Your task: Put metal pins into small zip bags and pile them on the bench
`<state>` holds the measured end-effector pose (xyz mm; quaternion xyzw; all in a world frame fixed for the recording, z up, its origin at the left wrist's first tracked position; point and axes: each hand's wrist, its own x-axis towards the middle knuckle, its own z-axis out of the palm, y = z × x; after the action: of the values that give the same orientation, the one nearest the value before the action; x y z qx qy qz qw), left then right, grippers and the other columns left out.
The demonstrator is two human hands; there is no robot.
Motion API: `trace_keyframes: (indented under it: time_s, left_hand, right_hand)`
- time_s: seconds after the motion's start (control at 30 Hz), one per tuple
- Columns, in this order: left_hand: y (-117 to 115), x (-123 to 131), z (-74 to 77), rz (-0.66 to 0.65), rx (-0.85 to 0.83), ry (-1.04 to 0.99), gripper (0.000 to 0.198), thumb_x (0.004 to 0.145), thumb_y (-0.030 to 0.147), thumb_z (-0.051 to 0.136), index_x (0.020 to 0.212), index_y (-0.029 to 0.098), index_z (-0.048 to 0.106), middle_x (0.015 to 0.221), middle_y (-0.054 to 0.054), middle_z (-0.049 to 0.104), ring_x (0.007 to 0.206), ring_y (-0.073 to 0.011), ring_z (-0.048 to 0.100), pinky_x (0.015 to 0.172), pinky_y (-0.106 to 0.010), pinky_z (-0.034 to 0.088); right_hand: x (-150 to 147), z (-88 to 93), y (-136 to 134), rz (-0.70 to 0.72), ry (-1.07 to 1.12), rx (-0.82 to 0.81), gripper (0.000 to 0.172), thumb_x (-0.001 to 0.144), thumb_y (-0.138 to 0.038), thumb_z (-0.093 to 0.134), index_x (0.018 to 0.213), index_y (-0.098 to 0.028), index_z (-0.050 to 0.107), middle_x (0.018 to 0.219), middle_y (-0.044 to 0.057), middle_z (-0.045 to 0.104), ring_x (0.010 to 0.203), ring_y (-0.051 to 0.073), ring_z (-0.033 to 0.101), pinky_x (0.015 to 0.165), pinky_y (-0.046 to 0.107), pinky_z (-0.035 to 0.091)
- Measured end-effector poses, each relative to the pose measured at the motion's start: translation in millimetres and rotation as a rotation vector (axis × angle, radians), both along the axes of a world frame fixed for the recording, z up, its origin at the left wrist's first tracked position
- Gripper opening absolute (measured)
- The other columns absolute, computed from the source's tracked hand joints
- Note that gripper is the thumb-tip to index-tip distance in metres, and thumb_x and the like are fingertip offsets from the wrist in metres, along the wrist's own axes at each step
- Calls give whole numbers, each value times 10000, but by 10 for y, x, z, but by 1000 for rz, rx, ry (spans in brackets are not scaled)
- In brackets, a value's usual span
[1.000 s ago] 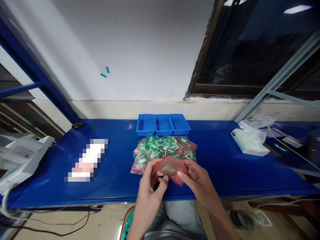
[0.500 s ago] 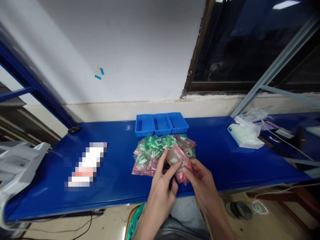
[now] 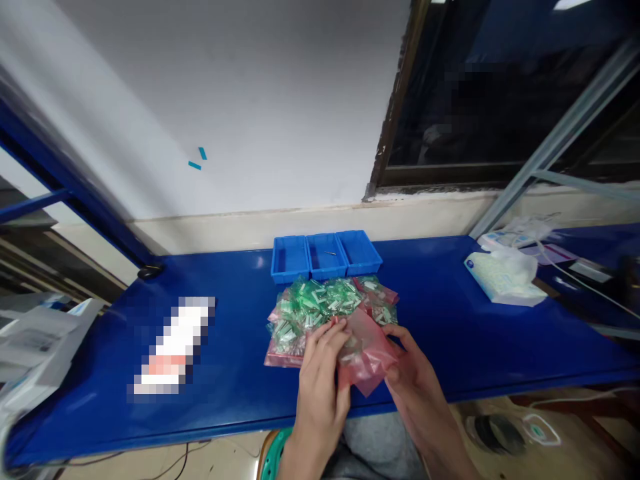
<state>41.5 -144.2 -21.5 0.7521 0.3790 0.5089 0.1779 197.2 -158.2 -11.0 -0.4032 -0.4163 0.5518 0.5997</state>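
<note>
Between my hands is a pink translucent plastic bag (image 3: 369,350), its contents too blurred to make out. My left hand (image 3: 323,373) grips the bag's left side, fingers curled over it. On its right edge, my right hand (image 3: 413,373) pinches the plastic between thumb and fingers. Just beyond lies a pile of small clear and green bags (image 3: 320,300) holding many small pale and metallic parts. Some of these rest on pink plastic (image 3: 283,359) at the pile's front left. My hands hide the near part of the pile.
Three joined blue bins (image 3: 326,257) stand behind the pile, a small metal piece in the middle one. A tissue pack (image 3: 505,277) sits at the right of the blue table (image 3: 235,380). White boxes (image 3: 45,347) are at the far left, near a blurred-out flat item (image 3: 175,343).
The pink bag is more spread out and hangs lower towards me. My left fingers, stretched over it before, have curled onto its left side. The view has shifted slightly.
</note>
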Motion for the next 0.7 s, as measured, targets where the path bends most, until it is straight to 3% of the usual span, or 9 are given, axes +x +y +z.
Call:
trace_keyframes:
  time_s: [0.13, 0.2, 0.33, 0.43, 0.5, 0.6, 0.7]
  left_hand:
    - [0, 54, -19, 47, -94, -195, 251, 936, 148, 486, 1163, 203, 579, 1218, -111, 666, 1156, -256, 622, 981, -389, 504]
    - [-16, 99, -20, 132, -212, -302, 195, 958, 207, 518, 1118, 196, 630, 1129, -92, 704, 1050, -230, 670, 906, -326, 531]
    - [-41, 153, -40, 309, -387, -450, 252, 939, 368, 603, 899, 149, 721, 850, -63, 725, 802, -207, 681, 753, -277, 539]
    - [-122, 81, -50, 291, -486, -462, 436, 904, 482, 627, 648, 132, 674, 603, -28, 631, 582, -164, 589, 574, -242, 486]
    - [-262, -24, -33, 210, -557, -494, 423, 863, 525, 667, 725, 129, 722, 665, -48, 675, 632, -187, 623, 603, -254, 509]
    - [-546, -205, 24, 153, -659, -661, 465, 832, 501, 720, 1161, 172, 706, 998, -112, 747, 853, -253, 703, 752, -309, 566]
    - [-721, -332, 79, 265, -612, -855, 410, 877, 515, 658, 1125, 190, 692, 959, -111, 747, 791, -241, 712, 691, -301, 572]
  right_hand:
    - [3, 46, 64, 23, 83, 20, 749, 694, -634, 793, 1313, -323, 508, 1411, 126, 564, 1284, 324, 545, 1001, 467, 488]
    - [-19, 80, 99, 26, 44, 14, 692, 743, -551, 795, 1331, -339, 500, 1444, 111, 530, 1263, 299, 557, 950, 426, 522]
    - [-83, 84, 140, 59, -111, -38, 421, 830, -392, 753, 1197, -275, 582, 1235, 76, 655, 1107, 227, 639, 932, 339, 508]
    - [-26, 45, 82, 146, -199, -75, 310, 852, -387, 723, 1095, -226, 618, 1051, 52, 697, 970, 205, 654, 859, 302, 503]
    - [120, 40, 4, 218, -233, -120, 272, 856, -401, 712, 1024, -199, 640, 944, 36, 689, 895, 194, 639, 790, 279, 490]
    - [443, 100, -88, 274, -301, -153, 240, 850, -393, 723, 913, -175, 644, 822, -2, 620, 773, 146, 573, 695, 234, 437]
    - [656, 211, -64, 238, -307, -122, 218, 878, -385, 697, 895, -181, 624, 805, -20, 568, 745, 124, 514, 680, 224, 409]
